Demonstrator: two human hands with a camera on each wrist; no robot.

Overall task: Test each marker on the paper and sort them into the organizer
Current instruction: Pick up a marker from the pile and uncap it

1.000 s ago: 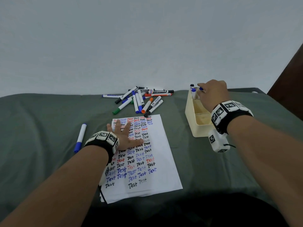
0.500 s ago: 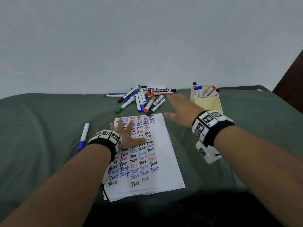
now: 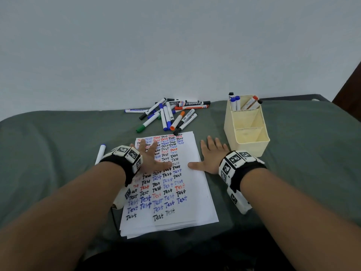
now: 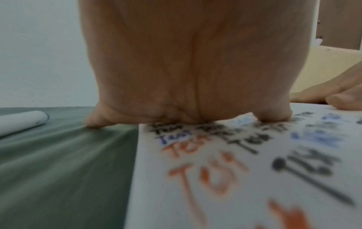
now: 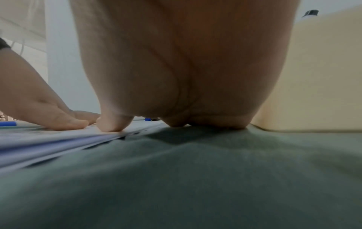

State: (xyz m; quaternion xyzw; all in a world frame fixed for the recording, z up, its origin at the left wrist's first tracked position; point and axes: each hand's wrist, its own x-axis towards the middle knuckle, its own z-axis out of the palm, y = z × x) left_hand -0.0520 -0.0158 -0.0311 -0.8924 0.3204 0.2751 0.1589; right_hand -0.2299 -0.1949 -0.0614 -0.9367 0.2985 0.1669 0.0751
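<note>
Cloth-covered table [image 3: 58, 153], bare wall [image 3: 175, 45]

head: high above the near edge of the green cloth [image 3: 58, 153], facing forward and down, taking in both forearms and the far wall
left wrist: low, nearly on the paper [image 4: 235, 178], looking along the left hand [image 4: 195, 69] from very close
right wrist: low over the cloth, behind the right hand [image 5: 186, 69]
shared: paper edge and cream organizer [image 5: 313, 77] appear in all three
</note>
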